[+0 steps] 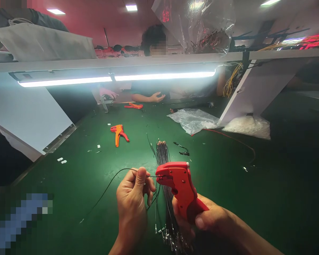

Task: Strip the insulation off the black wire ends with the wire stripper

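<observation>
My left hand (135, 193) pinches a thin black wire (106, 186) between thumb and fingers. The wire's long tail curves down to the left, and its other end enters the jaws of a red wire stripper (178, 180). Around the stripper's handles my right hand (202, 214) is wrapped, holding the tool upright with its jaws facing left. Beneath the tool lies a bundle of black wires (162, 154), with copper-coloured ends at the far side and metal terminals at the near side.
Two orange-red strippers (118, 134) lie farther back on the green table (77, 170). Short black wires (183, 150), a plastic bag (192, 120) and a filled bag (247, 126) are to the right. A shelf with a lamp (164, 75) spans above; a person's hand (157, 97) rests beyond.
</observation>
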{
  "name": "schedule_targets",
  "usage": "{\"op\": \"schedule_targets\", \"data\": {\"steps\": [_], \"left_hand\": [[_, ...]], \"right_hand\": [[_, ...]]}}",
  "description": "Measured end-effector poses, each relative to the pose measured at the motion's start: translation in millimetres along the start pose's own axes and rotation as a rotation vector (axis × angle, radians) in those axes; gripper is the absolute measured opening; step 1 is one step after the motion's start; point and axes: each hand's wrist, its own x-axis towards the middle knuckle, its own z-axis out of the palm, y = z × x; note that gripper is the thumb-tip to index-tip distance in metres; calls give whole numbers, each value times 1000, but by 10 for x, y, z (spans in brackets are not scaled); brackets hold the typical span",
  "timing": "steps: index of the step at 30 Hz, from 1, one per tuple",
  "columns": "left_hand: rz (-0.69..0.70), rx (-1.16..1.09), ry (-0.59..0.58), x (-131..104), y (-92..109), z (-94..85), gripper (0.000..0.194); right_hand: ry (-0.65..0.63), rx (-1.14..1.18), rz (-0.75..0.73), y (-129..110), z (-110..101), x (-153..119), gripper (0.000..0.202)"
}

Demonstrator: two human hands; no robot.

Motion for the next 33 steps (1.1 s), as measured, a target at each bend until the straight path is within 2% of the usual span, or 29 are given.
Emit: {"op": "schedule_targets", "data": {"steps": [6,11,15,28,33], "left_hand": [[-94,-57,23,17,31,47,49],[-125,-67,12,12,20,60,50],[-98,-48,3,-2,2,41,47],[-37,14,-28,-13,-26,-4,43],[-18,38,-30,1,-51,-2,43]], "right_hand": [[28,-16,-10,-67,68,-8,38],[15,-43,-25,-64,33,-4,38],[4,-51,-37,-53,9,6,39],[23,-75,-71,-6,-11,-23,24],[21,-71,-61,7,-18,-21,26]]}}
